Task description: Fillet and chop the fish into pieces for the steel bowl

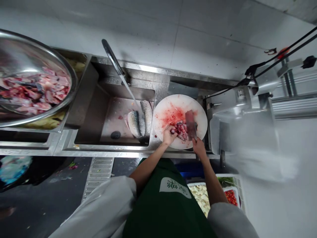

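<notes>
On a round white cutting board (163, 112) smeared with blood lies a bloody piece of fish (182, 131). My left hand (168, 135) is closed on the left end of that piece. In my right hand (198, 147) is the handle of a cleaver (190, 123). Its broad blade stands at the right part of the fish and hides some of it; whether it has cut in I cannot tell. To the left, fish with dark, scaly skin (135, 124) lie in a steel sink (109, 109), under running water from a faucet (112, 58).
A big metal bowl (56, 61) of cut fish pieces stands on the left. A steel machine (237, 102) with black cables is right of the board. Below the counter are a tray of pale sliced food (200, 196) and a container of red peppers (231, 197).
</notes>
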